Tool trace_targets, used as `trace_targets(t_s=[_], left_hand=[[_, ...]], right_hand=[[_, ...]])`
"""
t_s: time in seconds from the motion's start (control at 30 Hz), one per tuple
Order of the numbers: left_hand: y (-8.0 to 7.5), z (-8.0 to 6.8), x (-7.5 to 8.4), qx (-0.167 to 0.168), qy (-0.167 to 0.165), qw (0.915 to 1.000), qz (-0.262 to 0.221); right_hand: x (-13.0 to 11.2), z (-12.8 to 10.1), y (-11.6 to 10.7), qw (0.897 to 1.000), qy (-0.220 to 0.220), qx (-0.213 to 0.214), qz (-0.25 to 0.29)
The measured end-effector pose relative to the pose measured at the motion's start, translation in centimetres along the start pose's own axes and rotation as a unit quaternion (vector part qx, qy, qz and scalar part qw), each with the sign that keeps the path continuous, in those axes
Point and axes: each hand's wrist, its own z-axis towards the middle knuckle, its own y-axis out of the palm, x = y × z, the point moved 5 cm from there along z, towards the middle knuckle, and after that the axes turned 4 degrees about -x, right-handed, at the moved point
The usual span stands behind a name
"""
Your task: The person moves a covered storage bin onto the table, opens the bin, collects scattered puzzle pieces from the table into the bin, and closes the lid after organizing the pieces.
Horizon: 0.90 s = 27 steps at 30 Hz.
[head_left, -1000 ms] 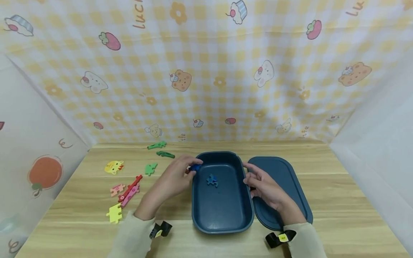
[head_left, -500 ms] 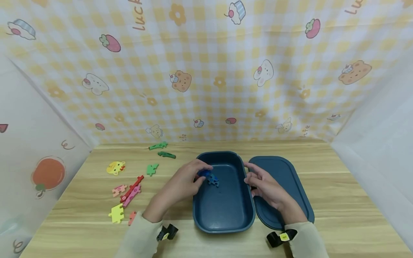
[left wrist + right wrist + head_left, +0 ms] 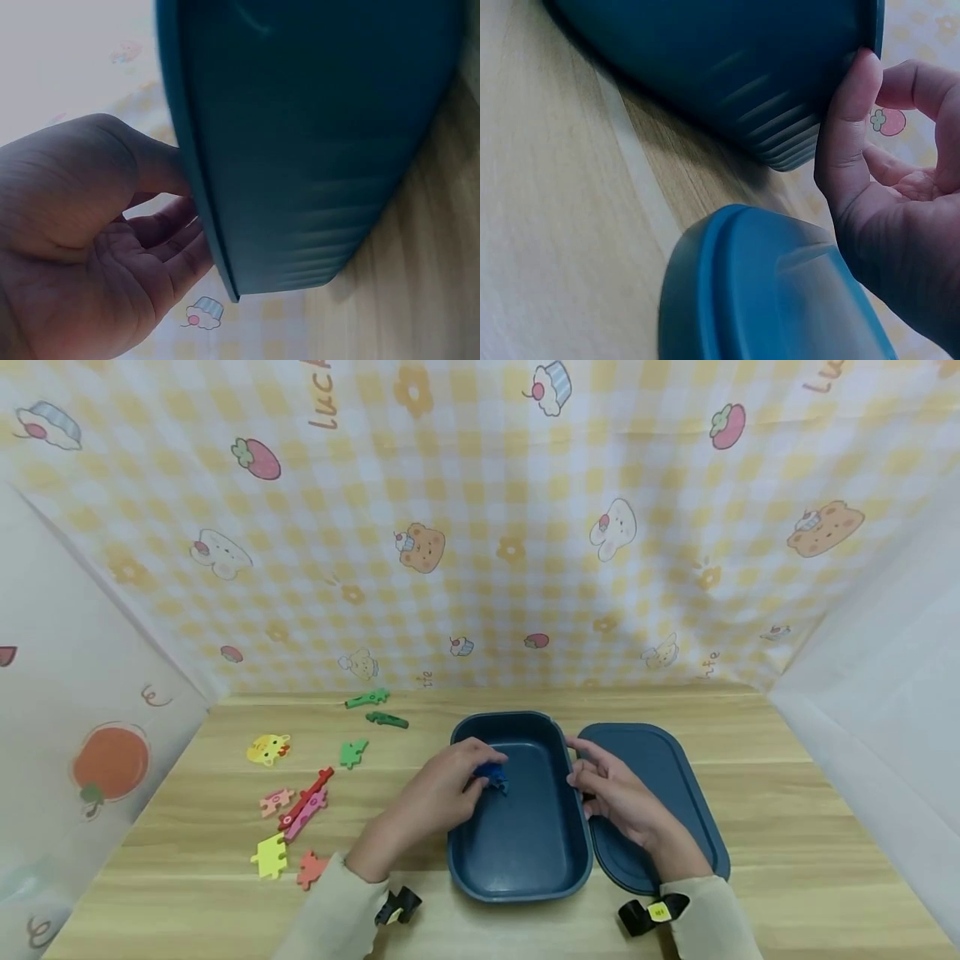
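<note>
A deep dark-blue box (image 3: 517, 852) stands on the table in the head view. My left hand (image 3: 442, 789) reaches over its left rim and pinches a blue puzzle piece (image 3: 491, 771) between thumb and fingers. Just below, a second blue puzzle piece (image 3: 501, 788) lies on the box floor, partly covered by the held one. In the left wrist view the fingertips disappear behind the box wall (image 3: 300, 150). My right hand (image 3: 618, 793) grips the box's right rim, its thumb (image 3: 855, 97) against the outer wall in the right wrist view.
The matching blue lid (image 3: 686, 802) lies right of the box, under my right forearm. Left on the table are several loose puzzle pieces: green (image 3: 352, 753), dark green (image 3: 387, 720), red (image 3: 315, 787), pink (image 3: 306, 815), yellow (image 3: 271, 857) and coral (image 3: 310, 868). A patterned cloth (image 3: 510, 593) hangs behind.
My left hand has moved right, from the box's left rim to over its inside, carrying the blue puzzle piece to the one lying there. My right hand stays on the rim.
</note>
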Motion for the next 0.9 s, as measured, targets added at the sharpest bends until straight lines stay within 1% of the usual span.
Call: trace_targets(t_s=[0.13,0.23,0.43,0.6,0.9], left_hand=[[0.5,-0.1,0.1,-0.004,0.004,1.0000,0.000],[0.7,0.0,0.2,-0.005,0.006,0.9999,0.009],[1.3,0.2,0.1,-0.025,0.005,0.9995,0.018],[1.7,0.3,0.2,-0.027,0.009,0.9994,0.021],[1.7,0.3,0.3,-0.032,0.000,0.9995,-0.004]], right_hand=[[0.1,-0.2,0.0,1.000,0.004,0.002,-0.002],[0.1,-0.1,0.0,1.000,0.001,0.003,-0.004],[0.0,0.0,0.1,1.000,-0.001,-0.001,-0.004],[0.0,0.1,0.0,1.000,-0.001,-0.001,-0.002],[0.0,0.1,0.0,1.000,0.000,-0.002,0.000]])
